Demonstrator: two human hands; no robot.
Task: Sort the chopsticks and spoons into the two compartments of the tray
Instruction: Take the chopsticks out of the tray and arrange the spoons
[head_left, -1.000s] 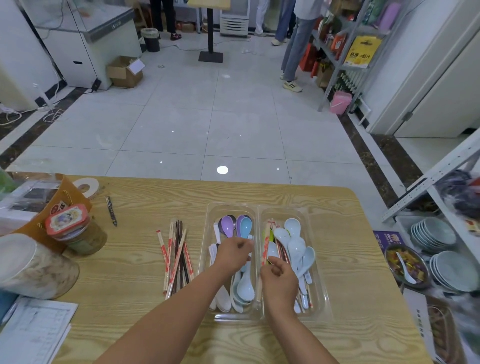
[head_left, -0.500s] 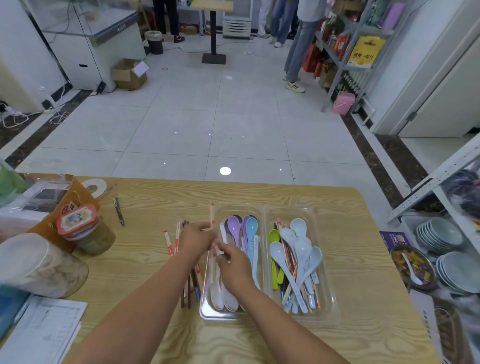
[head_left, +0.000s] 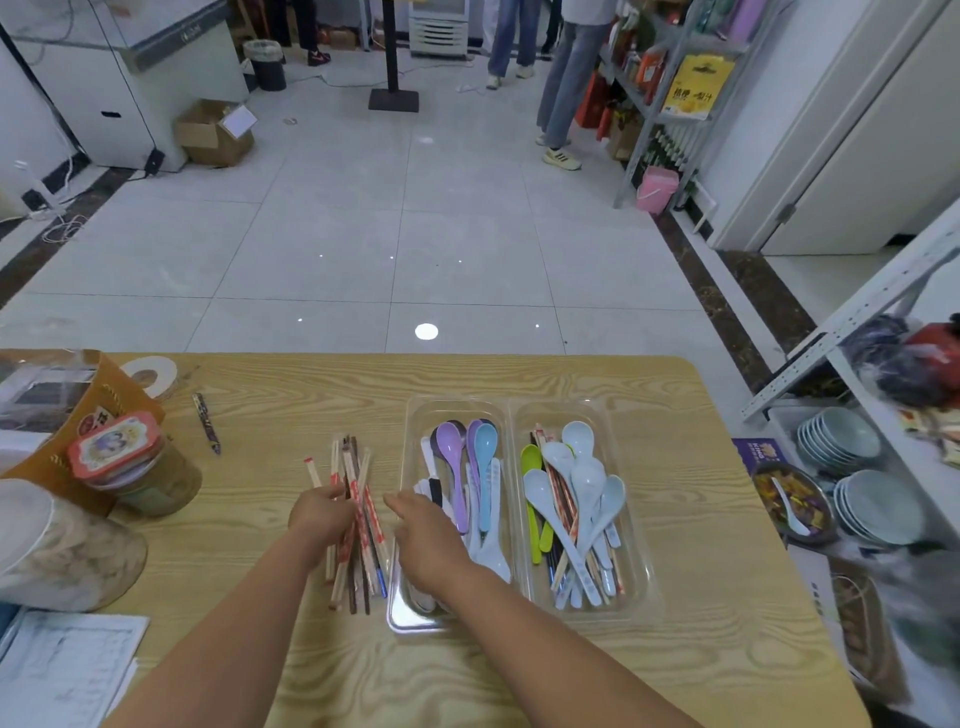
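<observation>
Wood-grain table (head_left: 519, 379) runs under everything. At its far left lies a cloudy jar (head_left: 57, 545) on its side, with a red-lidded jar (head_left: 135, 467) just behind it and a pen (head_left: 207, 423) farther in. Next comes a loose pile of chopsticks (head_left: 353, 467) lying on the bare table, just left of the tray (head_left: 400, 618) and outside it. My left hand (head_left: 322, 517) rests on that pile with its fingers curled round several sticks, gripping them. My right hand (head_left: 426, 538) hangs beside it over the near left corner of the tray, fingers relaxed and stretched toward the pile, holding nothing. The clear tray stands with its two compartments side by side. The left one holds only spoons (head_left: 451, 441), purple, blue and white, bowls pointing away from me. The right one is mixed: pale blue spoons and a green one lie crossed over more chopsticks, red-printed and dark. Off the table's right edge, stacked bowls (head_left: 841, 441) sit on a low shelf.
</observation>
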